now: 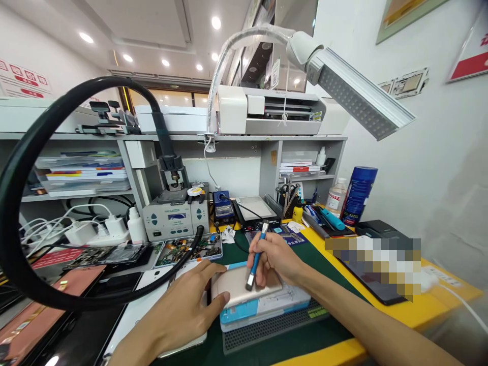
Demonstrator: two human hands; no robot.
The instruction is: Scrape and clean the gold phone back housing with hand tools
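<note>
A gold phone (238, 285), its smooth side facing up, lies on a blue-and-white box (263, 305). My left hand (196, 300) grips the phone's left end, thumb on the near corner and fingers at the far edge. In my right hand (275, 259) is a slim blue tool (258, 254) with metal collars and a dark, blunt lower end, which looks like a small brush. It is held like a pen, slanting down over the phone. The dark end is at the phone's surface; whether it touches I cannot tell.
A thick black hose (23, 269) loops across the left from a hot-air station (177, 218). A tray of small parts (190, 249) stands behind my left hand. Under the box lies a grey honeycomb-patterned strip (244, 339). At right are a dark tablet-like slab (375, 277) and a blue can (358, 195).
</note>
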